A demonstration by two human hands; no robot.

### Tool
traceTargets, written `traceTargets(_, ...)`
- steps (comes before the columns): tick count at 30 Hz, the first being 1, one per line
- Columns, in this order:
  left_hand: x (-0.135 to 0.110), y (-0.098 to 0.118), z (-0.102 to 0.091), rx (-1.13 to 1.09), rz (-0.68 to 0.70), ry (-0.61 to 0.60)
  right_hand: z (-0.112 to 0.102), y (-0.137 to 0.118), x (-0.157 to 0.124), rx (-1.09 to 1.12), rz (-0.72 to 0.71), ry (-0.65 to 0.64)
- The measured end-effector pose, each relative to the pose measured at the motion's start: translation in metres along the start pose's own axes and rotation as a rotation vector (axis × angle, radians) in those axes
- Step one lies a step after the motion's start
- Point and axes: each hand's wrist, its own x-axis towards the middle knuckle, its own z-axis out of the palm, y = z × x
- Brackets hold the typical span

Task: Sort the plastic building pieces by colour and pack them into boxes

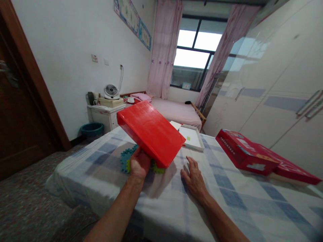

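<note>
The left hand [139, 164] has its grip closed on the near lower edge of a red box [150, 132], fingers tucked underneath, holding it tilted up off the worktop [166, 198] so that its broad red face slopes down toward the right. The box hangs over the middle of the worktop, clear of the checked cloth. Beneath its lower edge lie teal and green interlocking foam pieces [126, 159], partly hidden by the hand and the box. The right hand [193, 176] lies flat on the cloth just to the right of the box, fingers spread, its grip open and holding nothing. Toward the far edge sits a shallow white tray [193, 137] with a small green square inside. Along the right edge rest two flat red boxes [248, 154], one overlapping the other.
</note>
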Motion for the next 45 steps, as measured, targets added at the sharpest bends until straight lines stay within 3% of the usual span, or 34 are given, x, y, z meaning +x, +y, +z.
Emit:
traceTargets(8,0.013,0.009,-0.011,0.052,-0.001,-0.090,-0.003,-0.003,0.000,-0.027,0.050,-0.039)
traceTargets(20,0.007,0.020,0.024,-0.062,-0.032,-0.063,-0.007,-0.006,0.001,-0.015,0.033,-0.077)
traceTargets(26,0.018,0.019,0.026,-0.037,-0.062,-0.072,-0.009,-0.007,0.000,-0.028,0.018,-0.081)
traceTargets(34,0.030,0.020,0.027,-0.023,0.012,-0.137,-0.008,-0.007,-0.001,-0.016,0.020,-0.085)
traceTargets(39,0.026,0.019,0.036,-0.081,-0.047,-0.133,-0.019,-0.016,0.006,0.274,0.136,-0.050)
traceTargets(45,0.017,-0.010,0.038,-0.079,-0.221,-0.176,-0.048,-0.050,0.020,1.055,0.395,-0.132)
